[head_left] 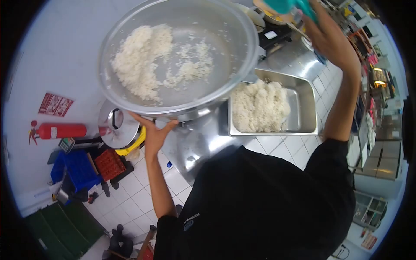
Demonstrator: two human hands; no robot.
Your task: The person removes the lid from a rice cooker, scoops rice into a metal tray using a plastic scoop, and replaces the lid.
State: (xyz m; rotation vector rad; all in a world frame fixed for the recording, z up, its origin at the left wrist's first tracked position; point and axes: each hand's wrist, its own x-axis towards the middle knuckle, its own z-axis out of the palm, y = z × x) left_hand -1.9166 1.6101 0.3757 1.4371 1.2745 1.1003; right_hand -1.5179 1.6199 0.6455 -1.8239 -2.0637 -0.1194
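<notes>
A large round metal pot (225, 39) is tilted toward me, with white rice (141, 60) heaped on its left side and loose grains over its bottom. My left hand (155, 134) holds the pot from below at its near side, thumb and fingers spread against it. To the right of the pot, a rectangular steel pan (301, 110) contains a mound of rice (260, 106), mostly in its left part. Raised at the upper right, my right hand (327, 39) is closed around a teal plastic utensil (303, 8), blurred and cut off by the frame's top.
Beneath the pot and pan is a steel surface (190, 147). A metal lid (119, 125) stands at the left, near a fire extinguisher (63, 131) on the wall. Blue crate (78, 169) and red crate (110, 164) sit lower left. White tiles (134, 190) cover the floor.
</notes>
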